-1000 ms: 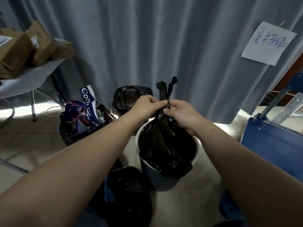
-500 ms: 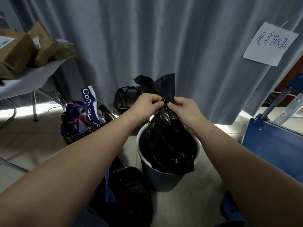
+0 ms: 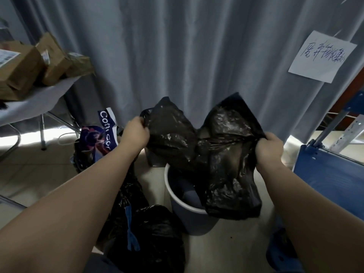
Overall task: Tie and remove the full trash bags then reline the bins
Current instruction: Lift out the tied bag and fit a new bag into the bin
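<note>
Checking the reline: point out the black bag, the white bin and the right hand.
black bag [image 3: 226,146], head view, crinkled middle
white bin [image 3: 193,221], head view, front wall
right hand [image 3: 269,148], head view, back of hand

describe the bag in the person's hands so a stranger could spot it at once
In front of the grey curtain a white-rimmed bin stands on the floor. The black bin liner is spread over that bin, its edges gripped by the left hand and the right hand. Unlike the bulging black bags on the floor to its left, it is limp and held up.
</note>
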The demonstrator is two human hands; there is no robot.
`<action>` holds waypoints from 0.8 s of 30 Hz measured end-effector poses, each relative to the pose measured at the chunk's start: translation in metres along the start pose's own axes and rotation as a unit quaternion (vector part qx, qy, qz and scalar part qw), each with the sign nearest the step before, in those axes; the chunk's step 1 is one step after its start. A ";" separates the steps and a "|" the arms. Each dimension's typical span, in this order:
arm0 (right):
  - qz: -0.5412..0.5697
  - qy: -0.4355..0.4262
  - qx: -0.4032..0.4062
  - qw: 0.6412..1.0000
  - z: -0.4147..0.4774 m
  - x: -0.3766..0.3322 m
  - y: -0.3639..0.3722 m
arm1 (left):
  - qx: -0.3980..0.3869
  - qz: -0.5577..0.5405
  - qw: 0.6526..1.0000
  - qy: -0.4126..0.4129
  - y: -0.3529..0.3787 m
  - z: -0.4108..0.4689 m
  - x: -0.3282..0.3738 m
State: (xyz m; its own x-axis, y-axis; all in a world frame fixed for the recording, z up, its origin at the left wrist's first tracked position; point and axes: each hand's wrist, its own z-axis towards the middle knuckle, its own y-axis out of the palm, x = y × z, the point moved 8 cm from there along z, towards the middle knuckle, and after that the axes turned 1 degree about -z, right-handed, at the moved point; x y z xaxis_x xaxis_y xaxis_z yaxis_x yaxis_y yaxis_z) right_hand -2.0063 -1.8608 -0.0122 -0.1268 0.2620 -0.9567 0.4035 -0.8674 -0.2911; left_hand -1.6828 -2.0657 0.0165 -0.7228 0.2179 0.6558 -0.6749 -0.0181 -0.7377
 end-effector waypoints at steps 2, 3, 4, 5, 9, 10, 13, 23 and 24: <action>0.040 -0.027 -0.055 0.997 -0.006 -0.019 0.017 | 0.038 -0.048 0.998 0.025 -0.005 -0.003 0.019; 0.050 -0.040 -0.087 0.994 -0.010 -0.029 0.024 | 0.044 -0.074 0.995 0.052 -0.006 -0.006 0.029; 0.051 -0.059 -0.124 0.989 -0.016 -0.041 0.033 | 0.032 -0.098 0.991 0.087 -0.004 -0.009 0.041; 0.046 -0.085 -0.164 0.982 -0.023 -0.054 0.042 | 0.006 -0.113 0.985 0.127 0.000 -0.013 0.053; -0.086 -0.252 -0.303 0.915 -0.055 -0.106 0.069 | -0.093 -0.077 0.957 0.264 0.010 -0.032 0.099; -0.144 -0.297 -0.326 0.886 -0.063 -0.118 0.073 | -0.104 -0.047 0.951 0.289 0.010 -0.034 0.110; -0.220 -0.395 -0.330 0.828 -0.075 -0.158 0.073 | -0.130 0.099 0.926 0.342 0.003 -0.025 0.140; -0.369 -0.375 -0.075 0.847 -0.032 -0.223 0.007 | 0.131 0.013 0.942 0.309 -0.109 0.004 0.184; -0.410 -0.372 -0.085 0.828 -0.035 -0.220 0.009 | 0.083 0.052 0.947 0.307 -0.100 0.007 0.182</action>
State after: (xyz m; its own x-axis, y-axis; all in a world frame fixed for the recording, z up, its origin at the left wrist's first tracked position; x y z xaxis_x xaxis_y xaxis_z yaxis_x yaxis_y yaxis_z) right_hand -1.9432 -1.9119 0.1952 -0.9197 0.3446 -0.1883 0.0197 -0.4385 -0.8985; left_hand -1.7473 -2.0311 0.2107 -0.5975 0.7322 0.3271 -0.6561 -0.2119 -0.7243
